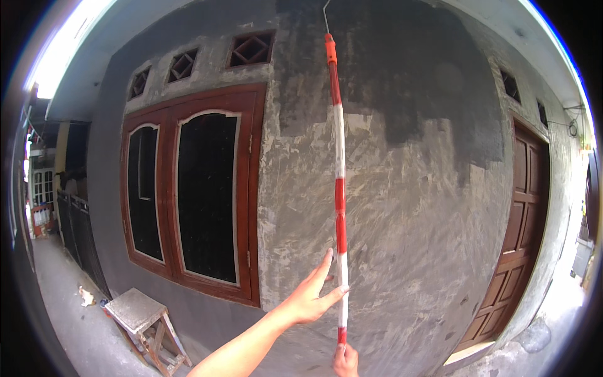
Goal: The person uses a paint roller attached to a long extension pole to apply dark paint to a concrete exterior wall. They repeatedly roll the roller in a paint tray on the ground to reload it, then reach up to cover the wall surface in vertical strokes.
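A long red-and-white striped pole [340, 155] stands nearly upright before me, with an orange plastic grip piece [331, 49] and a bent metal rod [326, 19] at its upper end. The rod's tip runs out of view at the top. My right hand [346, 360] is closed around the pole at the bottom of the picture. Higher up, my left hand [318, 292] is at the pole with its fingers spread, the thumb or a finger touching the white section. Behind the pole is a plastered wall [400, 226], dark grey coating above and patchy bare plaster below.
A wood-framed window [254, 188] is in the wall to the left, with diamond-patterned vents [251, 48] above it. A paint-spattered wooden stool [136, 311] stands at lower left on the alley floor [61, 301]. A brown panelled door [506, 264] is at the right.
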A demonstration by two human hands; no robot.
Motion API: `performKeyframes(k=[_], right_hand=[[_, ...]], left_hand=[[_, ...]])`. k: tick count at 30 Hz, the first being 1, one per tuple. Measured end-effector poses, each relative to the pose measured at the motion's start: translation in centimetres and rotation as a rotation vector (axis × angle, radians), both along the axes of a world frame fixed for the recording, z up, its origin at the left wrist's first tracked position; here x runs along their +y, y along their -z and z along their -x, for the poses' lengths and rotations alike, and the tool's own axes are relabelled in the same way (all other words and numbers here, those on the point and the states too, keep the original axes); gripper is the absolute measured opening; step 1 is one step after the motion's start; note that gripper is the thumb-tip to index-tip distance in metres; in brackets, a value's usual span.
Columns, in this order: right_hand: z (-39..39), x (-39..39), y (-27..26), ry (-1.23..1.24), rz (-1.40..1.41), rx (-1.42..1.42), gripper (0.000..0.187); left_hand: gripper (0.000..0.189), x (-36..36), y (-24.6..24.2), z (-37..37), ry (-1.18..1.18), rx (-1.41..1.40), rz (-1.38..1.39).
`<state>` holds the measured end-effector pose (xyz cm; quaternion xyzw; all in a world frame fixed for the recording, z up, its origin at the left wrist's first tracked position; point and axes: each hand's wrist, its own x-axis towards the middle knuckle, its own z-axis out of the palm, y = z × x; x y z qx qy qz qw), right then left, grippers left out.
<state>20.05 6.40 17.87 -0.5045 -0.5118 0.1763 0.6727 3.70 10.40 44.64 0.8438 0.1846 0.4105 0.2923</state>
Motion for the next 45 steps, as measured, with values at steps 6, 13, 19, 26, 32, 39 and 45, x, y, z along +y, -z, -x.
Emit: performKeyframes(k=[6,13,19,26,32,39,45], right_hand=[[3.2,7.9,-7.6,-0.034,-0.125,-0.083,0.055],[8.8,9.0,-16.6,-0.159,-0.157,0.006,0.06],[12.6,6.9,-21.5,-0.243,-0.062,0.102,0.067],[15.7,6.4,-24.4,-0.271,-0.019,0.216,0.068],[17.1,6.1,-25.9,-0.232,0.018,0.248,0.07],[17.8,6.0,-28.2,-0.197,0.066,0.27,0.071],[17.5,6.8,-29.6,-0.175,0.048,0.232,0.072]], left_hand=[[0.095,2.2,-4.7,4.7,-0.192,0.185,-0.415],[0.084,8.4,-9.8,5.9,-0.422,0.173,-0.803],[0.081,10.2,-13.0,8.3,-0.374,0.098,-0.84],[0.08,10.4,-15.7,10.7,-0.425,0.135,-0.912],[0.074,11.1,-17.9,11.7,-0.483,0.227,-0.97],[0.071,10.8,-20.5,12.2,-0.564,0.297,-0.933],[0.072,11.3,-22.1,11.8,-0.581,0.288,-0.914]])
